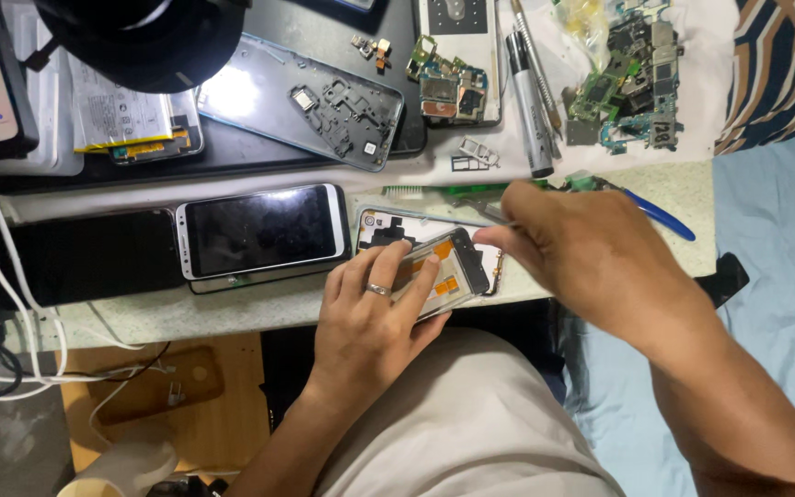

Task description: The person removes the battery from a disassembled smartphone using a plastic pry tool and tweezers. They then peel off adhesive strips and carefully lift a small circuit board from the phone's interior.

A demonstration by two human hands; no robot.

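My left hand (370,313), with a ring on one finger, grips a phone display panel (448,271) at the near edge of the table, its back side with orange flex parts facing up. My right hand (581,253) pinches a thin metal tool (489,213), apparently tweezers, whose tip meets the panel's top edge. Under the panel lies an opened white phone frame (381,224).
A white-framed phone (264,230) lies screen up left of my hands, beside a black phone (94,253). Farther back lie a phone back cover (310,97), circuit boards (632,74), a battery (131,115), a pen-like tool (528,101), a blue-handled tool (660,216) and white cables (11,276).
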